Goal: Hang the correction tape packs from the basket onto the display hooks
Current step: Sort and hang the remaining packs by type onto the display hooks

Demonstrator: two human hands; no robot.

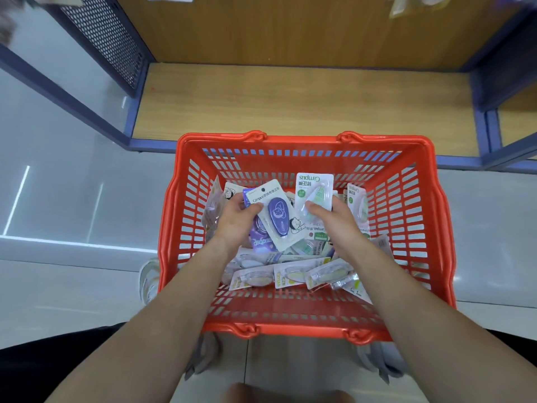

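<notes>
1. Red basket (293, 138) sits on the floor (72, 199), just in front of the wooden shelf base (290, 97). Probably parked close so each pack has a short trip up to the display.
2. Left hand (236, 219) is down in the basket, at the far left of the heap. Its grip is closed: thumb on the front of a purple pack (276, 216), fingers behind the card. Another purple card seems to lie under it in the same grip; how many, I cannot tell.
3. The purple pack is held by its left edge, blister up, hang-hole end pointing far. That likely keeps the hole free of fingers, ready for a hook.
4. Right hand (334, 219) works just to the right. Its grip is a closed pinch: thumb over the blister of a green pack (315, 187), fingers hidden behind.
5. The green pack is tilted, held by its near end and raised off the heap, printed header on the far end.
6. Loose packs (290, 276) are heaped on the basket bottom, yellowish ones along the near side. Plenty remain, so the job looks far from done.
7. No display hooks plainly in view. Blurred hanging packets (406, 4) show at the far top edge; a perforated side panel (110, 39) stands far left.
8. Different colours in each hand suggest sorting by hook. The doubled-up cards on the left could slide apart.
</notes>
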